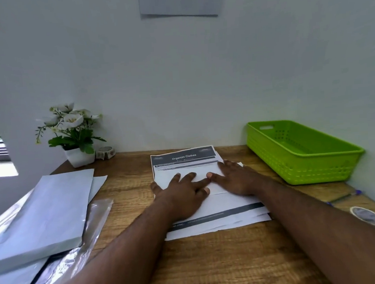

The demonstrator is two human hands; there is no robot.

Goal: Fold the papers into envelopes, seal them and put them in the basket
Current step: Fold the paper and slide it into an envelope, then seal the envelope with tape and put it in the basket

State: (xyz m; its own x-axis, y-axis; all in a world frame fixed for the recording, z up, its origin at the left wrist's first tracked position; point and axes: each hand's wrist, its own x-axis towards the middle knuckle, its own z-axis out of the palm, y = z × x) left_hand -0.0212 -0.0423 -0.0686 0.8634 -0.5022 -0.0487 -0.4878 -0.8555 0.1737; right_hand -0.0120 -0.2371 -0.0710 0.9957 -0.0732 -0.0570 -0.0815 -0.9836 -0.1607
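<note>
A small stack of printed white papers (211, 215) lies in the middle of the wooden desk (212, 262). The top sheet is folded over itself, and a page headed "Organize Clothes" shows beyond it. My left hand (183, 193) lies flat on the folded sheet with its fingers spread. Beside it my right hand (235, 179) also presses flat on the fold, and the two index fingers nearly touch. A bright green plastic basket (305, 153) stands at the back right of the desk with nothing visible inside.
A ream of blue-white paper (41, 216) in torn clear wrapping lies at the left. A potted white flower (73, 136) and a tape roll (105, 152) stand at the back left. Another tape roll (367, 215) and a pen (357, 193) lie at the right edge.
</note>
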